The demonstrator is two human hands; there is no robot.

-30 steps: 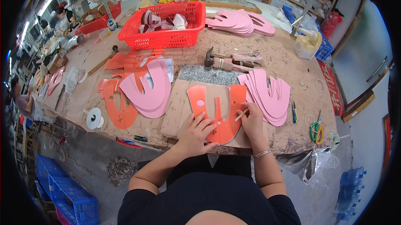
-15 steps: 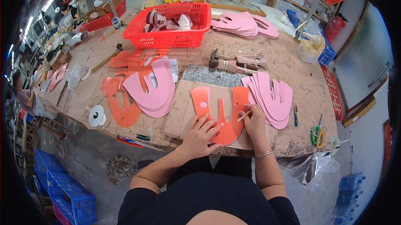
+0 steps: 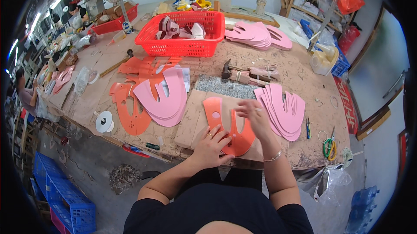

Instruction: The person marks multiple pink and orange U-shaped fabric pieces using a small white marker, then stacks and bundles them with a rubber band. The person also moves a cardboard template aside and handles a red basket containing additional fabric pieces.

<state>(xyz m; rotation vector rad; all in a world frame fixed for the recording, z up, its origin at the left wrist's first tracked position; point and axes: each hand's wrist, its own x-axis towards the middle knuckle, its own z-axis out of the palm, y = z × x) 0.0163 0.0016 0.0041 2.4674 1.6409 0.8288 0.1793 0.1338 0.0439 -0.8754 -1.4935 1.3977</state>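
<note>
My left hand (image 3: pixel 210 148) lies with fingers spread on an orange U-shaped template (image 3: pixel 244 142), pressing its left side near the table's front edge. Pink material shows under the template, through its round hole and along its upper edge. My right hand (image 3: pixel 257 120) is raised over the template's right arm, fingers curled round a slim pen (image 3: pixel 259 109); only a pale bit of it shows. Right of that hand lies a fanned stack of pink U-shaped pieces (image 3: pixel 286 116). Further left, another pink stack (image 3: pixel 167 112) partly covers more orange templates (image 3: pixel 132 119).
Behind the work stand a red basket (image 3: pixel 180 50) with wrapped pieces and another pink stack (image 3: pixel 252 34). A hammer (image 3: pixel 226 69) and bundled tools lie beyond a speckled slab (image 3: pixel 226 87). Scissors (image 3: pixel 330 147) rest at the right edge, a white spool (image 3: pixel 104 122) at the left.
My right hand has lifted from the template's right edge and moved up and away from me with the pen. The left hand stays on the template. The whole view has shifted slightly.
</note>
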